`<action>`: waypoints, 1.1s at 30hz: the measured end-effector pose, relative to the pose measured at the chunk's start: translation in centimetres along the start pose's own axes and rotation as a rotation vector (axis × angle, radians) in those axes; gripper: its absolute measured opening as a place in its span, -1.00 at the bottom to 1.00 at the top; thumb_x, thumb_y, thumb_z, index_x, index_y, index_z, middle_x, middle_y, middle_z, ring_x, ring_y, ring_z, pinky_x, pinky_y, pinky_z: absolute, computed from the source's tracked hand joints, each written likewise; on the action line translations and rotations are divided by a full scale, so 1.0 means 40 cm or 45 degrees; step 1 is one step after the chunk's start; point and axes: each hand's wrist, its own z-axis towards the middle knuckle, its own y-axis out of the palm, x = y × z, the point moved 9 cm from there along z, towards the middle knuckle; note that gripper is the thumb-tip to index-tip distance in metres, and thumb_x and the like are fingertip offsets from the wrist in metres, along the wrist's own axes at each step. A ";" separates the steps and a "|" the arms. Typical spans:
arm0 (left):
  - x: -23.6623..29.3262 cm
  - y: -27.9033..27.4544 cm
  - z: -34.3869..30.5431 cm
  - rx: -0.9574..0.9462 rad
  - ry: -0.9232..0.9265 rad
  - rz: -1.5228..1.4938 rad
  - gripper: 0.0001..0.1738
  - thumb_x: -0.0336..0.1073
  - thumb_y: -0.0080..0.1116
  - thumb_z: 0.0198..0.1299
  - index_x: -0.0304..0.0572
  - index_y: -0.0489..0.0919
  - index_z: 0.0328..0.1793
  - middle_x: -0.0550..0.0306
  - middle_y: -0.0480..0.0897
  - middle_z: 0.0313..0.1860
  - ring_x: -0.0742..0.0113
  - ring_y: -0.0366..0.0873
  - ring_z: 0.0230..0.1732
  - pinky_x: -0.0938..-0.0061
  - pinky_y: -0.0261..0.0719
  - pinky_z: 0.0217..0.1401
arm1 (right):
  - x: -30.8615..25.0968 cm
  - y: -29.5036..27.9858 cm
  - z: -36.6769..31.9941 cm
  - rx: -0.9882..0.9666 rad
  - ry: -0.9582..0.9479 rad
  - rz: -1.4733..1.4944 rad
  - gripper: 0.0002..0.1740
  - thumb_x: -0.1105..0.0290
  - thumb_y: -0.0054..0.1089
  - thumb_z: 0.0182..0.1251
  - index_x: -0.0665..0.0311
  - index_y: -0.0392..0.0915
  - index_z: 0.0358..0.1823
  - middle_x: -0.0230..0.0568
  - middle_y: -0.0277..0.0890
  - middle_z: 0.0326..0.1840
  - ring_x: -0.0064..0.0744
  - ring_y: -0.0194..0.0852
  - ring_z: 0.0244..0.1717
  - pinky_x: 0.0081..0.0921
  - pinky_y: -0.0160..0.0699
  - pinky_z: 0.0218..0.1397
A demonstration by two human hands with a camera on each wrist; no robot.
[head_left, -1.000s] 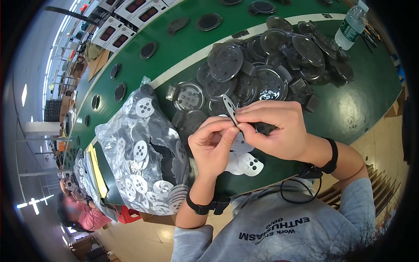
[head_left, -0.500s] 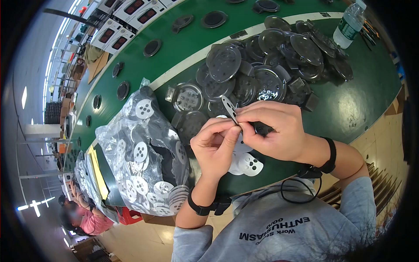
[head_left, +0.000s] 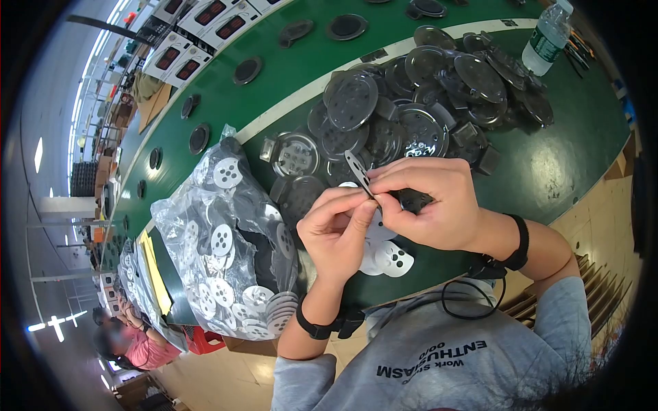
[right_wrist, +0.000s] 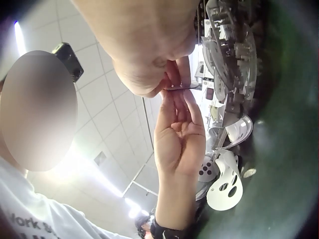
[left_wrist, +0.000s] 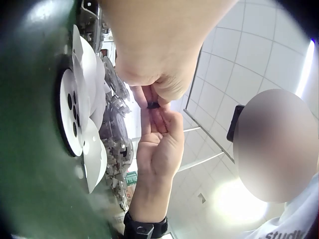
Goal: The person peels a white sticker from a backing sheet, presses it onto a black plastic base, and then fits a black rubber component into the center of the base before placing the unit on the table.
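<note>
Between both hands, a thin flat piece with holes (head_left: 356, 169) stands nearly edge-on in the head view. The left hand (head_left: 336, 236) pinches its lower end between thumb and fingers. From the other side the right hand (head_left: 435, 202) pinches the same piece, fingertips close to the left hand's. In the right wrist view the piece (right_wrist: 180, 87) shows as a narrow strip between the fingertips. Loose white pieces with dark holes (head_left: 396, 259) lie on the green table below the hands.
A clear bag of white perforated discs (head_left: 219, 240) lies left of the hands. Dark transparent round covers (head_left: 411, 130) are heaped beyond them, with a bottle (head_left: 547, 38) at the far right. Dark round parts (head_left: 247, 70) sit on the green strip behind a pale edge. Another person (head_left: 147, 346) is at lower left.
The dark round parts on the far green strip have shifted slightly right. Both hands keep their pinch on the piece, nearly in place. The other person's arms have moved.
</note>
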 end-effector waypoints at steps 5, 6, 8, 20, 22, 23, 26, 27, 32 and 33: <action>-0.005 -0.005 0.000 0.001 0.000 -0.036 -0.82 -0.61 0.35 0.24 -0.40 0.72 -0.04 0.03 0.69 -0.04 0.46 0.66 -0.13 0.64 0.67 -0.17 | 0.001 0.004 0.000 -0.009 -0.009 0.018 -0.82 0.63 0.37 0.02 0.38 0.72 -0.28 -0.03 0.76 -0.24 -0.18 0.82 -0.15 -0.40 0.80 -0.07; -0.006 -0.005 0.000 0.003 -0.009 -0.034 -0.82 -0.61 0.35 0.24 -0.40 0.72 -0.04 0.03 0.68 -0.04 0.46 0.66 -0.13 0.64 0.67 -0.17 | 0.002 0.003 -0.002 -0.001 -0.008 0.007 -0.82 0.63 0.37 0.02 0.37 0.72 -0.28 -0.03 0.76 -0.24 -0.18 0.82 -0.15 -0.41 0.80 -0.07; -0.007 -0.004 -0.003 0.006 -0.029 -0.028 -0.83 -0.61 0.34 0.25 -0.40 0.72 -0.04 0.03 0.68 -0.03 0.46 0.66 -0.12 0.63 0.66 -0.16 | 0.003 0.003 -0.006 0.018 -0.007 -0.016 -0.82 0.63 0.38 0.02 0.37 0.72 -0.28 -0.03 0.76 -0.25 -0.18 0.82 -0.16 -0.41 0.80 -0.08; -0.006 0.012 -0.002 0.036 -0.125 0.042 -0.87 -0.61 0.21 0.33 -0.41 0.62 -0.03 0.03 0.66 -0.04 0.47 0.65 -0.17 0.61 0.63 -0.15 | 0.003 0.006 -0.009 0.035 -0.030 -0.080 -0.82 0.57 0.39 0.01 0.29 0.54 -0.37 -0.23 0.58 -0.43 -0.25 0.62 -0.43 -0.40 0.58 -0.36; -0.019 -0.013 0.000 0.094 -0.211 -0.033 -0.90 -0.55 0.15 0.39 -0.39 0.59 -0.02 0.05 0.66 -0.06 0.46 0.66 -0.19 0.57 0.64 -0.15 | 0.008 -0.011 0.002 0.052 0.056 -0.065 -0.83 0.56 0.37 0.02 0.31 0.54 -0.37 -0.22 0.58 -0.43 -0.26 0.61 -0.44 -0.41 0.58 -0.35; -0.024 -0.034 0.002 0.127 -0.246 -0.066 -0.90 -0.52 0.13 0.42 -0.38 0.57 -0.01 0.06 0.66 -0.07 0.46 0.66 -0.20 0.54 0.65 -0.15 | 0.011 -0.018 0.007 0.059 0.091 -0.051 -0.84 0.56 0.36 0.02 0.32 0.54 -0.38 -0.22 0.58 -0.43 -0.26 0.61 -0.44 -0.41 0.58 -0.34; 0.008 -0.127 0.038 0.337 -0.178 -0.356 -0.87 -0.45 0.04 0.47 -0.37 0.52 0.02 0.10 0.66 -0.17 0.45 0.64 -0.27 0.46 0.68 -0.20 | 0.062 -0.040 0.007 0.175 0.352 0.264 -0.90 0.60 0.28 0.06 0.37 0.54 -0.38 -0.28 0.60 -0.45 -0.52 0.63 -0.42 -0.58 0.58 -0.32; 0.030 -0.147 0.050 0.406 -0.194 -0.399 -0.84 -0.44 -0.02 0.49 -0.38 0.52 0.05 0.08 0.66 -0.20 0.43 0.60 -0.32 0.43 0.67 -0.21 | 0.055 -0.038 0.012 0.106 0.361 0.316 -0.93 0.62 0.26 0.06 0.39 0.55 -0.40 -0.28 0.62 -0.44 -0.61 0.65 -0.39 -0.62 0.59 -0.31; 0.058 -0.194 0.066 0.380 -0.170 -0.586 -0.81 -0.40 -0.06 0.49 -0.37 0.51 0.04 0.07 0.65 -0.25 0.36 0.60 -0.36 0.42 0.65 -0.23 | 0.014 0.052 0.005 -0.493 0.391 0.235 -0.88 0.56 0.39 0.09 0.43 0.59 -0.44 -0.18 0.67 -0.35 -0.54 0.66 -0.40 -0.59 0.63 -0.31; 0.052 -0.186 0.061 0.355 -0.225 -0.599 -0.82 -0.40 -0.05 0.48 -0.37 0.51 0.04 0.08 0.65 -0.26 0.36 0.61 -0.36 0.43 0.65 -0.25 | 0.015 0.051 0.006 -0.509 0.412 0.223 -0.85 0.52 0.41 0.13 0.41 0.60 -0.33 -0.13 0.67 -0.19 -0.52 0.67 -0.27 -0.57 0.64 -0.21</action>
